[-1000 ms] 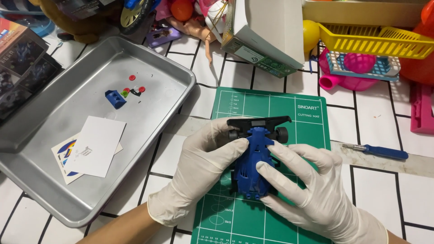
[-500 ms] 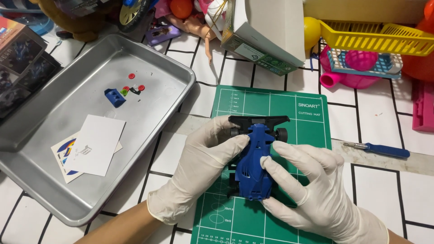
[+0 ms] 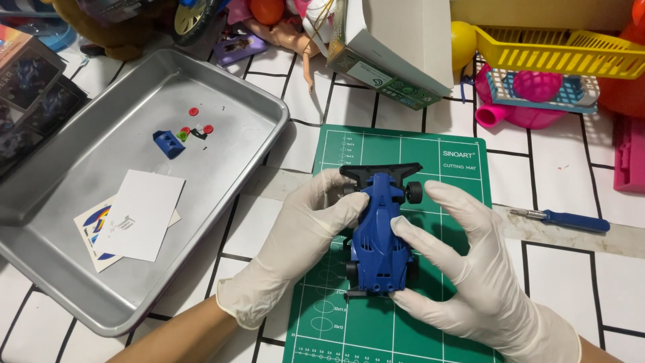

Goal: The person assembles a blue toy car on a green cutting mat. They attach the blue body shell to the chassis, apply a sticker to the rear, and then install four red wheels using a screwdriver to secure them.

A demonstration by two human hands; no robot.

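Blue toy car (image 3: 381, 235) on green cutting mat (image 3: 457, 175), gripped from both sides. Left hand (image 3: 306, 235) gloved, fingers wrapped on car's left flank near front wheel. Right hand (image 3: 470, 269) gloved, thumb on body, fingers half spread along right side. Metal tray (image 3: 269, 114) left of mat: small blue part (image 3: 168, 143), red and green bits (image 3: 195, 128), white card over sticker sheet (image 3: 138, 215). Blue screwdriver (image 3: 564, 220) on table right. Yellow basket (image 3: 557, 57), pink toy (image 3: 531, 101), cardboard box (image 3: 396, 47) behind mat.
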